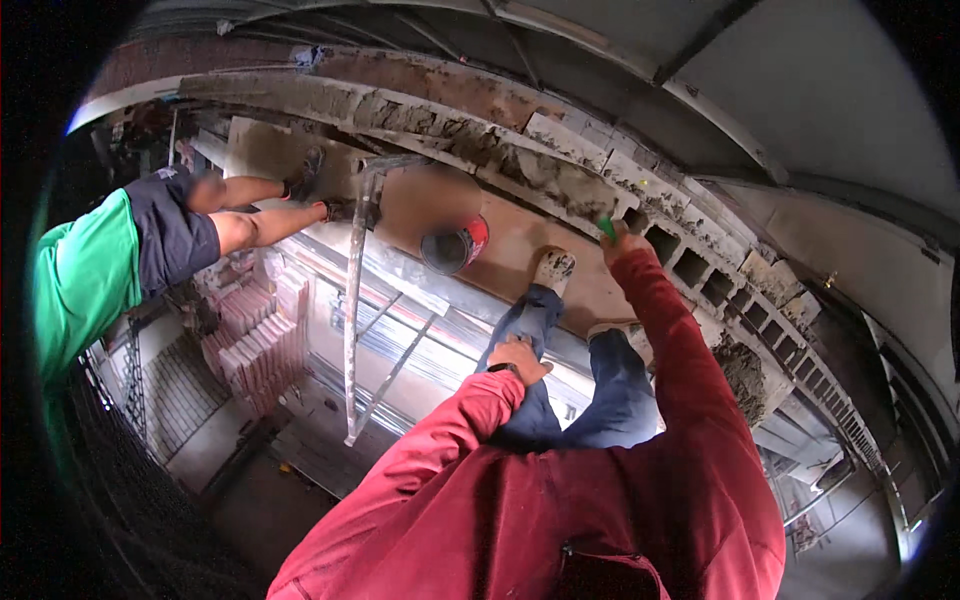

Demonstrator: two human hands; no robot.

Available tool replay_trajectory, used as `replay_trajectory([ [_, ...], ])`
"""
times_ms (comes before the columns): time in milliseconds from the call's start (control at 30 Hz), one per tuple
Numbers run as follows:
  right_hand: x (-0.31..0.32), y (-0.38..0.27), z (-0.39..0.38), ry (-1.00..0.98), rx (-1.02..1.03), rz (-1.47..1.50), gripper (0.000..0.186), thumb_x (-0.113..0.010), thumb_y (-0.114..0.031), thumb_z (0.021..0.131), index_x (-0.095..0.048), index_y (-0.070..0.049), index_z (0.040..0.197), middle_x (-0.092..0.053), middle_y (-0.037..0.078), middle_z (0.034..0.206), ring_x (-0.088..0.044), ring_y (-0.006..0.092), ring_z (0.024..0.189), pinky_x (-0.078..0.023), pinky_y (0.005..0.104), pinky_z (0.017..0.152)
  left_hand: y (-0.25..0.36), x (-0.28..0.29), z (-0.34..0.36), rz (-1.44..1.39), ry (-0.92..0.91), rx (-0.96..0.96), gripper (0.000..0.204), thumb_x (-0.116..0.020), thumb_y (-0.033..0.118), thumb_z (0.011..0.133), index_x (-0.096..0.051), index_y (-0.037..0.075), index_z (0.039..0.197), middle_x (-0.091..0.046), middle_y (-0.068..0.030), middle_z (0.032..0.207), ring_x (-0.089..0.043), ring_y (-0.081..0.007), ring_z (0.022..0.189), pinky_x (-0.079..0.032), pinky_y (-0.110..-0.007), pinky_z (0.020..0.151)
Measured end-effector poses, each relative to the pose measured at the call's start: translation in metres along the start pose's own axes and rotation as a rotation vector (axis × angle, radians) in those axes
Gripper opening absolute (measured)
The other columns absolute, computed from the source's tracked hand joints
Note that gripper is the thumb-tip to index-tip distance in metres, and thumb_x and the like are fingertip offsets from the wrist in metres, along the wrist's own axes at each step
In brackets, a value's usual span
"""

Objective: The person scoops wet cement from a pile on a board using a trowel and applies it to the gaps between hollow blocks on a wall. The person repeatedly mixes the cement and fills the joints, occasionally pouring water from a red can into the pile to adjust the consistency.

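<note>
My right hand (625, 246) is closed around a green-handled tool (607, 229) at the wall's edge. The tool's working end blends into the grey mortar, so its shape is hard to make out. Beneath and beside that hand runs a course of hollow blocks (690, 267) with open cells. Wet-looking mortar (560, 185) covers the blocks to the left of the tool. My left hand (520, 358) rests on my bent left knee, fingers spread, holding nothing. A dark watch-like band circles that wrist.
A red and black bucket (456, 245) stands on the plank platform (510, 235) by my feet. A metal scaffold frame (357, 300) rises to its left. Another person in a green shirt (95, 265) is at far left. Stacked reddish blocks (262, 335) lie below the platform.
</note>
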State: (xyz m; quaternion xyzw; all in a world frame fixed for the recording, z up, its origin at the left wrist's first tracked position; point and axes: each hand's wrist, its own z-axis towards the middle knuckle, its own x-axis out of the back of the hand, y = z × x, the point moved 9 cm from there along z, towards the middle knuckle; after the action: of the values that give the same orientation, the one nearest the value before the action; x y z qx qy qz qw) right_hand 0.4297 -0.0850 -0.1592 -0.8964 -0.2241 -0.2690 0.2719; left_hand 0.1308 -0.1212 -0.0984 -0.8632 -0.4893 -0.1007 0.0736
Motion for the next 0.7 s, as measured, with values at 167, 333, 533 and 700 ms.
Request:
replay_trajectory([
  [167, -0.032, -0.016, 0.081, 0.235, 0.014, 0.007, 0.035, -0.05, -0.032, 0.087, -0.049, -0.008, 0.113, -0.058, 0.026, 0.106, -0.06, 0.0411, 0.092, -0.049, 0.0498, 0.076, -0.008, 0.012, -0.007, -0.081, 0.034, -0.005, 0.079, -0.061, 0.057, 0.072, -0.045, 0.007, 0.131, -0.047, -0.0188, 0.128, -0.049, -0.0383, 0.114, -0.045, -0.044, 0.093],
  [333, -0.049, -0.006, 0.038, 0.377, 0.061, 0.082, 0.037, -0.057, -0.026, 0.084, -0.049, -0.007, 0.115, -0.058, 0.023, 0.103, -0.058, 0.0424, 0.09, -0.048, 0.0502, 0.074, -0.021, -0.009, 0.001, -0.124, 0.01, -0.004, 0.081, -0.06, 0.059, 0.072, -0.044, 0.007, 0.132, -0.046, -0.0189, 0.13, -0.05, -0.0384, 0.114, -0.045, -0.045, 0.093],
  [533, -0.14, 0.084, -0.023, 0.27, -0.211, 0.335, 0.034, -0.063, -0.025, 0.078, -0.056, -0.007, 0.106, -0.062, 0.022, 0.084, -0.059, 0.0425, 0.076, -0.048, 0.049, 0.064, -0.025, -0.001, -0.009, -0.201, -0.038, 0.034, 0.087, -0.06, 0.063, 0.071, -0.043, 0.006, 0.133, -0.043, -0.0219, 0.134, -0.048, -0.0399, 0.117, -0.043, -0.042, 0.095],
  [700, -0.238, 0.099, 0.006, 0.055, -0.467, 0.887, 0.035, -0.063, -0.024, 0.078, -0.056, -0.007, 0.107, -0.062, 0.023, 0.084, -0.06, 0.042, 0.079, -0.048, 0.0484, 0.067, -0.023, -0.013, -0.003, -0.174, -0.031, 0.053, 0.083, -0.061, 0.062, 0.071, -0.042, 0.01, 0.133, -0.041, -0.0148, 0.134, -0.045, -0.0377, 0.119, -0.044, -0.049, 0.093],
])
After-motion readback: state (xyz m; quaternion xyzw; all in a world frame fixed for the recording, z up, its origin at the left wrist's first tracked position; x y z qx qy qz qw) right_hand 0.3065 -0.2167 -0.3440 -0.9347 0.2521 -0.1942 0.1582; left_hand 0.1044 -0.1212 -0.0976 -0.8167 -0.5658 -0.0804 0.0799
